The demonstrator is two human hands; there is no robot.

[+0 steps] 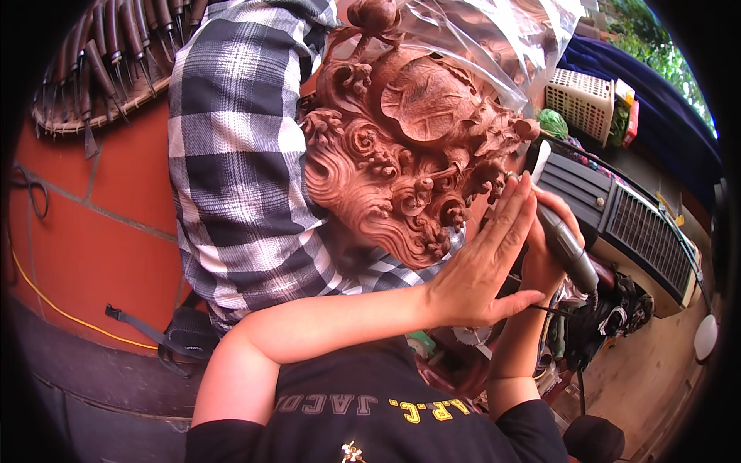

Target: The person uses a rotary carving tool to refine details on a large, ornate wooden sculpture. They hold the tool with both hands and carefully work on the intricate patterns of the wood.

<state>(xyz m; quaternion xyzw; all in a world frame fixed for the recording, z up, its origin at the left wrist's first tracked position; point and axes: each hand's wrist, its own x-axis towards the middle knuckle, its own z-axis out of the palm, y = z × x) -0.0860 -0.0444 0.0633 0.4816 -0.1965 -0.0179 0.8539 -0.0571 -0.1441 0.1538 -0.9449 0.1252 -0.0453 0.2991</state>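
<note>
A reddish-brown wooden carving [401, 147], full of curls and scrolls, rests on my lap over a grey-and-white checked cloth [231, 154]. My left hand [486, 255] lies flat against the carving's lower right side, fingers straight and together, steadying it. Behind it, my right hand [552, 255] grips a grey, pen-shaped power carving tool [567, 247]. The tool's tip points toward the carving's right edge and is hidden by my left hand. A dark cord hangs down from the tool.
A woven tray of several dark-handled chisels [108, 62] sits at upper left on the red tiled floor [100, 231]. Clear plastic sheet [494, 38] drapes behind the carving. A black slatted machine [617, 216], white basket [583, 100] and yellow cable [62, 309] lie around.
</note>
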